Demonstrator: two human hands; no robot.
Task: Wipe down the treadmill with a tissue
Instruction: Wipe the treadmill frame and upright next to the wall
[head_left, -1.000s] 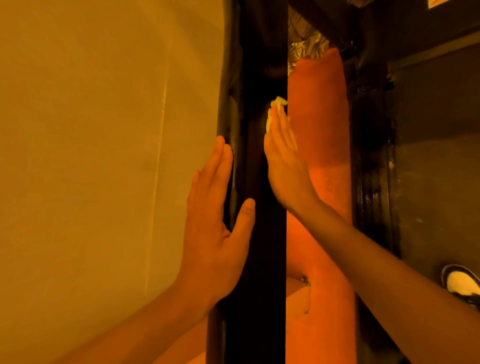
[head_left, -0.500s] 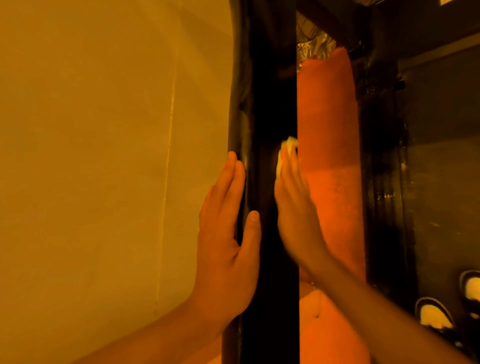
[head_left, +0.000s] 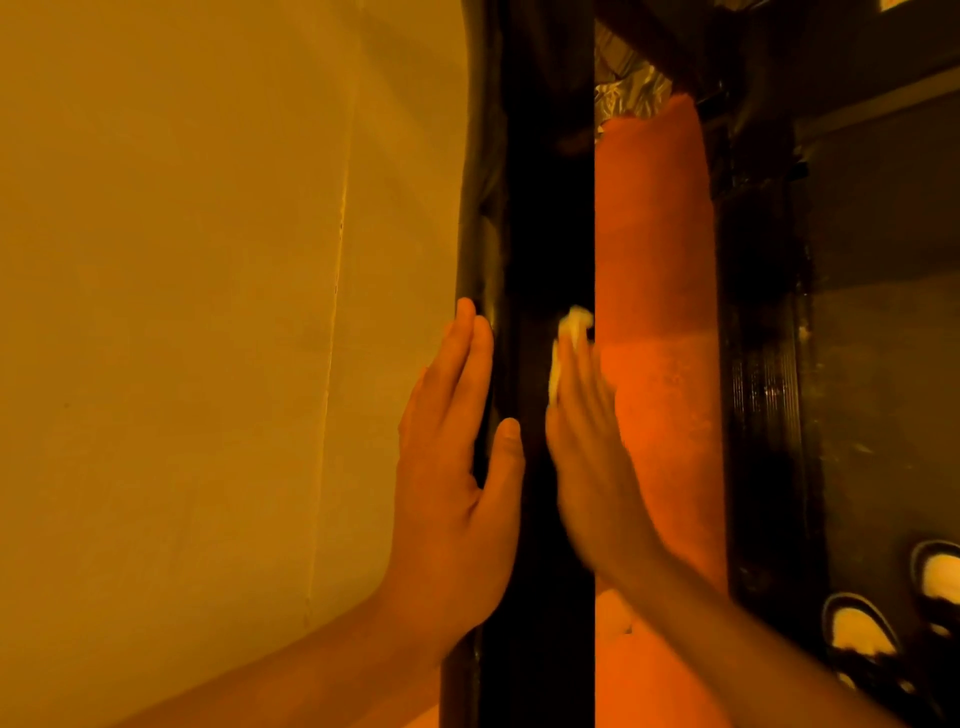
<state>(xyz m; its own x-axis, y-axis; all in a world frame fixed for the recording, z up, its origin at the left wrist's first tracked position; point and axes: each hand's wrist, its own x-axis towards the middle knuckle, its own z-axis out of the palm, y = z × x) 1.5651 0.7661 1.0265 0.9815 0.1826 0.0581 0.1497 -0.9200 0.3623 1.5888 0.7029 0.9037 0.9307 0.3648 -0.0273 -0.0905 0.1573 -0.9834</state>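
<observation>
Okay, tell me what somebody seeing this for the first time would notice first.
Two hands flank a black upright bar in the middle: the left hand lies flat along its left edge, and the right hand presses a pale crumpled tissue against its right side with straight fingers. A big orange roll stands just right of the bar, and a plain wall fills the left half.

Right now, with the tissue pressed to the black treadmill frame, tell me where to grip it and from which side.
Pinch the crumpled tuft of the tissue that sticks out past the fingertips of the right hand, coming in from the far end. The rest lies flattened under that hand against the black treadmill frame, so only the tuft offers a hold.
</observation>
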